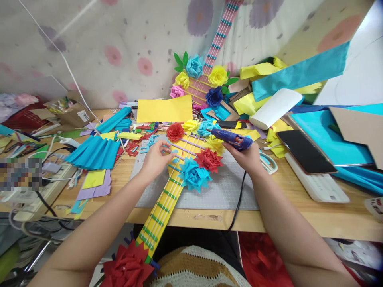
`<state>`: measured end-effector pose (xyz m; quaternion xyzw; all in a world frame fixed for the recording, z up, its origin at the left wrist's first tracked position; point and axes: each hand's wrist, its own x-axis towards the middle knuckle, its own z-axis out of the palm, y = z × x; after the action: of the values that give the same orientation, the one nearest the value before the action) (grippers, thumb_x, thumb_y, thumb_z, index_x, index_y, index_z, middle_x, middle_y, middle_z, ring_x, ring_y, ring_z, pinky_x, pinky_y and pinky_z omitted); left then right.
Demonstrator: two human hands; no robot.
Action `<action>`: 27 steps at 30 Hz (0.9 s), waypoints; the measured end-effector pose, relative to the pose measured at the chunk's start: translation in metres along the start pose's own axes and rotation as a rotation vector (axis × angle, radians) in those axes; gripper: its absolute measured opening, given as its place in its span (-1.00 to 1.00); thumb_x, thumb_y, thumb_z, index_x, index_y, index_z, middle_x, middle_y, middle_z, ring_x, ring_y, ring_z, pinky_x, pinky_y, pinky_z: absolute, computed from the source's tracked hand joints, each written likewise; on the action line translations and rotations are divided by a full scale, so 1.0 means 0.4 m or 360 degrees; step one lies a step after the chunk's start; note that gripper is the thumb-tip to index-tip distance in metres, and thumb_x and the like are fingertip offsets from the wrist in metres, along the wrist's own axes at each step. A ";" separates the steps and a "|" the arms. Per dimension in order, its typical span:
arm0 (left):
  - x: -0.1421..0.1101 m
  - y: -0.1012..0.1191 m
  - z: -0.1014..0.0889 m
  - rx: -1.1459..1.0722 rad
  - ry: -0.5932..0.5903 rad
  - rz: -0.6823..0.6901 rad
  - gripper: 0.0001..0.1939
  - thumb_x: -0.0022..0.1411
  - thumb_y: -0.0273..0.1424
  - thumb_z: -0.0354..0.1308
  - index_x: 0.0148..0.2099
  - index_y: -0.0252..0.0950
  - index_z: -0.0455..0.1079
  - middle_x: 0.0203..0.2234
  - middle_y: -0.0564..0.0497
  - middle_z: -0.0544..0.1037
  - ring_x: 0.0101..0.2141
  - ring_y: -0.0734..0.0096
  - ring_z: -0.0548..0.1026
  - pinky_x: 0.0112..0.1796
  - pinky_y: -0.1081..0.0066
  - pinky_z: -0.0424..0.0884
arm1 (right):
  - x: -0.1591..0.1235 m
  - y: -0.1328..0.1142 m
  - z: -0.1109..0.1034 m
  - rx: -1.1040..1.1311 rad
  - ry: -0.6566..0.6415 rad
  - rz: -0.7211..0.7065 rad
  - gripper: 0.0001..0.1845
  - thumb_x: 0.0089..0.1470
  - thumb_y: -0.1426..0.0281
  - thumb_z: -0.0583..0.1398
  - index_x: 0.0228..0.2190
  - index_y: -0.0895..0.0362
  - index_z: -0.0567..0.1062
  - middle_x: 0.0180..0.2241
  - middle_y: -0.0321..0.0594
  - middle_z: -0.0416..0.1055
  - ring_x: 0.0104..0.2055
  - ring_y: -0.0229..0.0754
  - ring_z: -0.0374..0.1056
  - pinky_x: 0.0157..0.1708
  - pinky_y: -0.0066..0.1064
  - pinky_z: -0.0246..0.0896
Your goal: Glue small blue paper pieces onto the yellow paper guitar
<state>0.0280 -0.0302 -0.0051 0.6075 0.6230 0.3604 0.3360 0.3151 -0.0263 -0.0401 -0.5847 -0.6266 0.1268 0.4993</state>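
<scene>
A yellow paper guitar (167, 195) with white strings and green frets lies aslant over the table's front edge, its body on a grey cutting mat (236, 191). Red paper flowers (208, 160), a blue paper flower (195, 174) and yellow ones decorate the body. My left hand (157, 159) is at the body's left side, thumb and fingers pinched together; light-blue bits show by the fingertips, but what they hold is too small to make out. My right hand (249, 157) grips a dark blue glue gun (231, 138), its nozzle pointing left above the flowers. Another large red flower (128, 265) covers the neck's near end.
A pink paper guitar (214, 52) with flowers leans at the back. Pleated blue paper (95, 151) and a power strip (44, 191) lie left. To the right are a phone (306, 151) on a white case and paper sheets. The glue gun's black cord (239, 199) hangs over the edge.
</scene>
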 end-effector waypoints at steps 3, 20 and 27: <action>0.018 0.014 0.015 -0.0204 -0.0045 -0.0014 -0.67 -0.14 -0.31 0.34 -0.31 -0.29 0.36 -0.53 0.10 0.47 -0.57 0.52 0.40 -0.48 0.47 0.31 | 0.000 -0.003 0.000 -0.0021 -0.0031 0.0021 -0.60 -0.14 0.07 0.27 -0.44 0.16 0.54 -0.53 -0.20 0.48 -0.46 -0.07 0.40 -0.42 -0.27 0.32; 0.094 0.057 0.062 0.0476 -0.0206 -0.0043 -0.86 0.12 -0.35 0.17 -0.29 -0.29 0.46 -0.39 0.01 0.61 -0.52 0.45 0.50 -0.46 0.47 0.33 | -0.001 0.001 -0.002 -0.0032 -0.0043 -0.0059 -0.63 -0.08 0.08 0.25 -0.37 0.13 0.55 -0.44 -0.18 0.53 -0.42 -0.06 0.43 -0.42 -0.28 0.31; 0.084 0.107 0.065 0.0900 -0.0053 -0.0014 -0.79 0.13 -0.28 0.17 -0.24 -0.23 0.55 -0.33 -0.03 0.62 -0.31 0.27 0.51 -0.36 0.41 0.31 | 0.001 0.004 0.003 -0.0006 -0.0041 -0.0056 -0.62 -0.08 0.08 0.25 -0.35 0.13 0.54 -0.39 -0.16 0.54 -0.36 -0.04 0.45 -0.34 -0.25 0.34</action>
<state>0.0710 0.0044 0.0190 0.6802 0.6958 0.1609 0.1650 0.3152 -0.0251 -0.0416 -0.5729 -0.6435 0.1244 0.4922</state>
